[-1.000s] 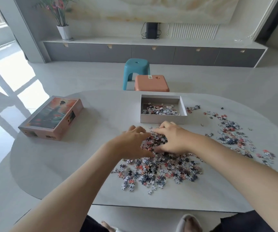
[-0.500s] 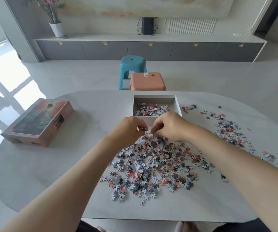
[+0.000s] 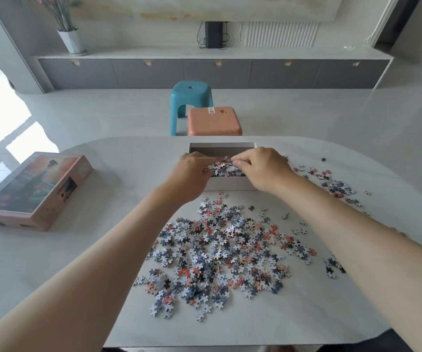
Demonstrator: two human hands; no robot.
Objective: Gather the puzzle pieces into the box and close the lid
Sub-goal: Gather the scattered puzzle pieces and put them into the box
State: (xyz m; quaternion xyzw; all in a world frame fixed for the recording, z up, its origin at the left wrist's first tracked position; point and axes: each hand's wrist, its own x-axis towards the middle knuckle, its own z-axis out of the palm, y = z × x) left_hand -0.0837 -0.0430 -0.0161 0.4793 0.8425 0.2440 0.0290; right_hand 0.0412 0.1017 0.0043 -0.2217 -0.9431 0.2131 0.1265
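- Together, both bare hands are hovering over the open white cardboard box [image 3: 230, 186], fingers curled inward toward each other above its contents.
- The left hand [image 3: 192, 174] is cupping downward at the box's left wall, its fingers bent around a small clump of puzzle pieces [image 3: 221, 165]; how firmly it is pinching them I cannot tell.
- The right hand [image 3: 262, 167] is reaching in from the box's right side, fingertips drawn together and touching the same clump, so the pieces are sitting between the two hands.
- More jigsaw pieces are lying inside the box beneath the hands, partly hidden by them.
- Just in front of the box, a large loose pile of grey, white, dark blue and coral pieces [image 3: 220, 252] is spreading across the pale oval table [image 3: 78, 262], between the two forearms.
- A smaller scatter of pieces [image 3: 336, 184] is lying to the right of the box, well apart from the main pile.
- The pink rectangular lid with a painted figure on it [image 3: 35, 191] is resting flat near the table's left edge, far from the box, so the box is standing uncovered.
- Beyond the far table edge, a coral square plastic stool [image 3: 214, 121] is standing just beside a teal plastic stool [image 3: 191, 97].
- Against the back wall, a long grey cabinet [image 3: 205, 72] is carrying a white vase with flowers [image 3: 71, 41].
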